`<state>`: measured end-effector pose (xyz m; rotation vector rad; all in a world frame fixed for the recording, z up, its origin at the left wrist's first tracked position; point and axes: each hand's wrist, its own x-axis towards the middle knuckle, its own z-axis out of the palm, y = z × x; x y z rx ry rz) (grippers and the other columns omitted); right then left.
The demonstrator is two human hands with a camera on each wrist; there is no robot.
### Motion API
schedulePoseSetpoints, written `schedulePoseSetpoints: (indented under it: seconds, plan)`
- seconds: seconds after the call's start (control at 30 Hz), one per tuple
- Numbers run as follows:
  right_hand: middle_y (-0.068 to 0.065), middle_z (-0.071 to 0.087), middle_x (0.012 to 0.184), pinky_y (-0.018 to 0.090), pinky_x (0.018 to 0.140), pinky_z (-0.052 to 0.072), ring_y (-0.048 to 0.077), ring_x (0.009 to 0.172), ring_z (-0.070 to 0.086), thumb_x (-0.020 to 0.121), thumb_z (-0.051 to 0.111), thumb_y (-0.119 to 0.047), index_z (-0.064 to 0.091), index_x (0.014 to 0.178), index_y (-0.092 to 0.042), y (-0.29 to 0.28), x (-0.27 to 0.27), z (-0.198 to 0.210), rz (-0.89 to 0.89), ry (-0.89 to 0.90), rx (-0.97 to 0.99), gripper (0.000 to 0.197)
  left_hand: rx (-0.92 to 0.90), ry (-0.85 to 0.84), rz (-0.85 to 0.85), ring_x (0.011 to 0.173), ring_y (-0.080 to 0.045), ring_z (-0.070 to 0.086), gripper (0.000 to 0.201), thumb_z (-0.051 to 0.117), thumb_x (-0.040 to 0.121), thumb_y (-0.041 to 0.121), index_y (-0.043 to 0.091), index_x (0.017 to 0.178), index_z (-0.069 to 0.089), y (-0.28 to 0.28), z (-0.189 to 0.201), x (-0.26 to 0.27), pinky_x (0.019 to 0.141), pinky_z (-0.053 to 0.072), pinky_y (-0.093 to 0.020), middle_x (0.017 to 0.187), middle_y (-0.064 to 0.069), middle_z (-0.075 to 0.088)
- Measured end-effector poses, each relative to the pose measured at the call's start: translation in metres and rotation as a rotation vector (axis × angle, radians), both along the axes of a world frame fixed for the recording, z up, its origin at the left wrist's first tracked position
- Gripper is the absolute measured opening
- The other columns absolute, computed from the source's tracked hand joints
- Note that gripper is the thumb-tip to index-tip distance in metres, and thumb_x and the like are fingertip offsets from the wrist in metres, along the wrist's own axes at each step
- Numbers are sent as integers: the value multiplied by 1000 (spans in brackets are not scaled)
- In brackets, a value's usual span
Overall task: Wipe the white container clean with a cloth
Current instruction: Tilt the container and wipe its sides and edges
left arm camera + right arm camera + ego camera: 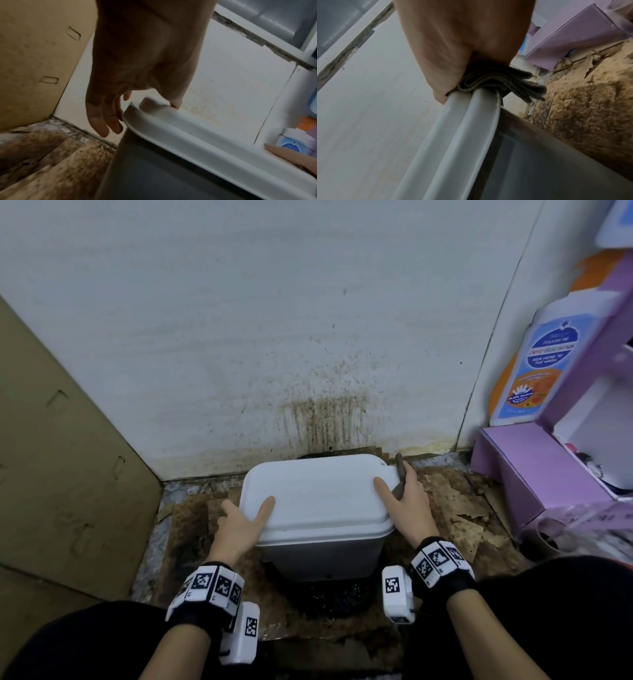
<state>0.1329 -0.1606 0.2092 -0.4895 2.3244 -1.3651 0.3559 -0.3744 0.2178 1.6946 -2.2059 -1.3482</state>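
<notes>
The white container (318, 501), with its lid on and a greyish body, stands on the floor against the wall. My left hand (248, 506) is at the lid's left edge, thumb lying on top and straight fingers (102, 121) down beside the corner of the container (188, 135). At the lid's right edge, my right hand (397, 484) has its thumb on top and grips a folded dark grey cloth (400, 467). In the right wrist view the cloth (505, 82) is pressed over the rim of the container (453, 135) under my right hand (462, 54). Its fingers are hidden.
The white wall (308, 354) behind is streaked with brown stains. A cardboard panel (61, 457) leans at the left. A purple box (534, 474) and a blue-labelled bottle (544, 361) stand at the right. The floor (455, 508) has torn, stained brown paper.
</notes>
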Motion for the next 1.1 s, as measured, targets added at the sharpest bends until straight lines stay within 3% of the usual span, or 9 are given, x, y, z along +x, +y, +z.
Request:
schedulePoseSetpoints:
  seconds: [0.17, 0.27, 0.37, 0.43, 0.53, 0.77, 0.83, 0.93, 1.1]
  plan:
    - [4, 42, 150, 56, 112, 37, 28, 142, 36, 79, 52, -76, 22, 156, -31, 3, 3, 4, 8, -18, -40, 95, 25, 63, 10, 122, -36, 54, 122, 56, 71, 91, 6, 151, 20, -3, -4, -2, 99, 53, -55, 145, -17, 45]
    - [6, 37, 153, 50, 117, 32, 26, 145, 29, 92, 59, -57, 22, 158, -25, 8, 13, 9, -45, -22, -69, 82, -22, 102, -1, 116, -32, 57, 103, 60, 81, 80, 5, 146, 31, -5, -2, -1, 94, 55, -51, 136, -12, 51]
    - [6, 28, 158, 44, 118, 27, 24, 148, 21, 96, 58, -49, 19, 159, -25, 11, 37, 10, -166, -25, -98, 78, -81, 130, -55, 113, -27, 55, 86, 59, 88, 71, 7, 143, 40, -10, 8, -5, 86, 48, -41, 129, -8, 54]
    - [4, 24, 160, 41, 117, 26, 22, 149, 17, 97, 58, -47, 17, 159, -25, 7, 61, 12, -246, -30, -115, 78, -123, 159, -105, 117, -26, 54, 87, 57, 87, 75, 11, 143, 44, -19, 15, -6, 90, 46, -41, 132, -6, 55]
    - [4, 19, 160, 41, 115, 27, 21, 149, 14, 97, 56, -48, 13, 160, -25, 2, 88, 9, -312, -45, -128, 80, -134, 152, -137, 131, -29, 48, 98, 51, 76, 90, 22, 147, 41, -31, 17, -6, 106, 45, -52, 141, -4, 52]
    - [3, 19, 159, 31, 108, 24, 20, 146, 15, 105, 40, -44, 16, 159, -23, 1, 89, -7, -323, -26, -174, 63, -125, 161, -84, 141, -32, 39, 98, 47, 71, 95, 30, 144, 45, -26, 4, -9, 113, 39, -58, 144, -5, 50]
    - [6, 25, 157, 33, 109, 25, 22, 144, 19, 106, 33, -42, 22, 158, -22, 2, 83, -10, -333, -3, -183, 56, -100, 182, -37, 135, -30, 43, 93, 50, 77, 90, 25, 145, 43, -18, 7, -10, 110, 41, -52, 145, -8, 46]
    - [11, 37, 151, 42, 113, 26, 27, 142, 26, 108, 30, -37, 32, 154, -19, 6, 71, -11, -363, 9, -186, 50, -101, 194, 36, 122, -25, 41, 81, 51, 95, 67, 9, 149, 35, -6, 3, -12, 101, 38, -40, 148, -15, 36]
    - [10, 49, 146, 46, 114, 34, 30, 139, 39, 108, 32, -33, 39, 150, -19, 13, 38, -13, -376, -12, -245, 45, -47, 201, 190, 139, -36, 38, 98, 51, 93, 70, -1, 152, 21, 12, -3, -11, 112, 38, -47, 156, -20, 29]
